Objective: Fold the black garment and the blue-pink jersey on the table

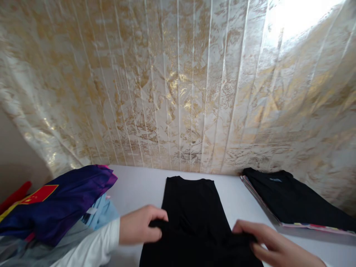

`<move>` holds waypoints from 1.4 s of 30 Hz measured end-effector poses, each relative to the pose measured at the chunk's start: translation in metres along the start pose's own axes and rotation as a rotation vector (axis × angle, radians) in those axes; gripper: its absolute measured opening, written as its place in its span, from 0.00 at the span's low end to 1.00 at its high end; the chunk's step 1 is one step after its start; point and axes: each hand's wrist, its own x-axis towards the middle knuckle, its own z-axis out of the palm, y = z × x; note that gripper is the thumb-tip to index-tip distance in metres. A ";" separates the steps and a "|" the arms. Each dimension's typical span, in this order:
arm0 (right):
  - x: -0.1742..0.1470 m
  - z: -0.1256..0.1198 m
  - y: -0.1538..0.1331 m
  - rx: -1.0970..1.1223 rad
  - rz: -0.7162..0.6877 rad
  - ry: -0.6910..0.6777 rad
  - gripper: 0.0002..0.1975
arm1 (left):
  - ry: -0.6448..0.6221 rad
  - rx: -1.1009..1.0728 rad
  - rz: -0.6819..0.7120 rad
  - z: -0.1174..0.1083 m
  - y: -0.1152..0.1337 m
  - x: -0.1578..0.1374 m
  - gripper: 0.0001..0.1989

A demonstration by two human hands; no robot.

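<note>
At the far left, a bit of red cloth [16, 195] sticks out of a loose heap behind a dark blue and purple shirt [71, 204], which bears a red patch with yellow marks and a yellow strip. Under this shirt, toward the middle, light blue cloth [102, 213] shows, and grey cloth [72, 239] spreads below, nearer the wearer. A white sleeve [93, 246] reaches in from the bottom edge across the grey cloth, and from it comes the left hand [143, 225], its thumb and fingers pinching a bunched edge of the black garment [194, 205]. That garment lies in the middle of the white table [139, 185], its far part flat and narrow, its near part gathered between the hands and running out of view at the bottom. On its other side, the right hand [271, 241], slightly blurred, grips the cloth likewise between thumb and fingers. Farther right, well apart from the garment, sits a stack topped by a black shirt [294, 196] with a small pale print near the neck; thin coloured edges show beneath it. Behind everything hangs a creased, shiny gold and silver sheet [167, 92].
</note>
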 end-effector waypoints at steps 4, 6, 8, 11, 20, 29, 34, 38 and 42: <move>0.105 0.001 0.044 0.563 0.223 -0.111 0.15 | 0.115 -0.107 -0.147 -0.062 -0.014 0.087 0.05; 0.145 0.020 0.069 0.610 0.379 -0.074 0.14 | 0.175 -0.116 -0.231 -0.073 -0.035 0.128 0.07; 0.169 0.046 0.092 0.594 0.438 -0.037 0.14 | 0.224 -0.115 -0.296 -0.071 -0.058 0.158 0.11; 0.177 0.084 0.117 0.570 0.459 0.022 0.15 | 0.299 -0.100 -0.298 -0.055 -0.088 0.179 0.12; 0.182 0.107 0.142 0.558 0.394 0.227 0.18 | 0.554 0.024 -0.085 -0.063 -0.102 0.192 0.08; 0.183 0.132 0.152 0.518 0.502 0.251 0.18 | 0.611 0.243 -0.232 -0.053 -0.115 0.200 0.09; 0.155 0.113 0.132 0.665 0.513 0.187 0.29 | 0.640 0.399 -0.202 -0.033 -0.068 0.170 0.22; 0.113 0.101 0.102 0.794 0.548 0.117 0.32 | 0.399 0.475 0.055 0.018 -0.032 0.137 0.22; 0.079 0.099 0.076 0.775 0.571 0.040 0.32 | 0.206 0.527 0.240 0.056 -0.029 0.120 0.26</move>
